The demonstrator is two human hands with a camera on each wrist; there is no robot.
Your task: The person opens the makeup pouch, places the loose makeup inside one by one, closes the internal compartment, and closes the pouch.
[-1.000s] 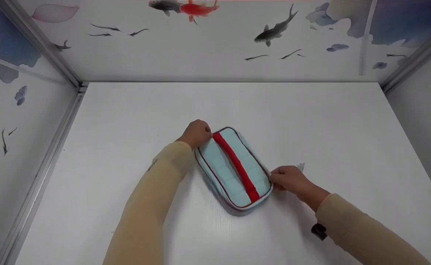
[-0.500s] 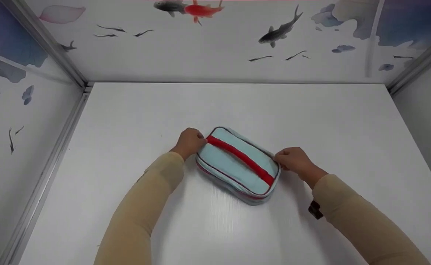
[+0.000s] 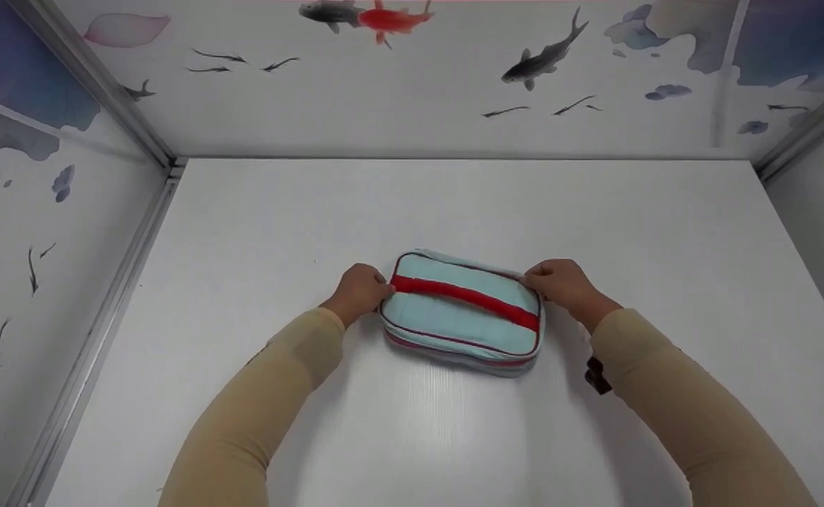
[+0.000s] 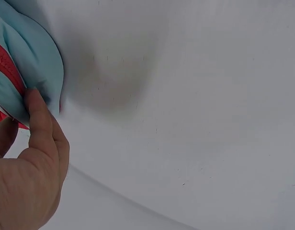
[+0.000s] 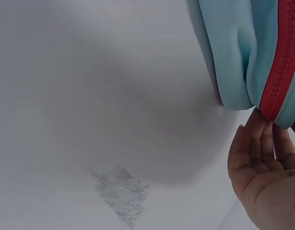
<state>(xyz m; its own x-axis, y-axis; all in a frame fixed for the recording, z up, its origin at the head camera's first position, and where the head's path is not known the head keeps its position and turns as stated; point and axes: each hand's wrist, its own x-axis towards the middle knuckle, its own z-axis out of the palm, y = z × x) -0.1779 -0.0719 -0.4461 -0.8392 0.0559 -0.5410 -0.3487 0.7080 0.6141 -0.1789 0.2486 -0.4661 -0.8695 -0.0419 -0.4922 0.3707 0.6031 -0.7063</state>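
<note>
A light blue zippered pouch [image 3: 454, 334] with dark red piping lies on the white table, its long side running nearly left to right. Across its top runs a red strap [image 3: 465, 296]. At the left end of the strap, my left hand [image 3: 359, 292] pinches the pouch's upper edge between thumb and fingers. My right hand [image 3: 563, 285] pinches the far right corner. Both wrist views show a red zipper [image 4: 7, 67] along the pouch's side; in the right wrist view my fingers [image 5: 255, 124] hold its edge near the zipper [image 5: 281, 62]. The pouch looks closed.
The white table [image 3: 278, 211] stretches around the pouch. A back wall [image 3: 419, 105] printed with fish and side walls with metal rails bound it. A grey scuffed patch [image 5: 122, 194] marks the surface near my right hand.
The pouch has turned counterclockwise from a steep diagonal to nearly level. My right hand has moved away from me with its corner, and my left hand has come slightly nearer.
</note>
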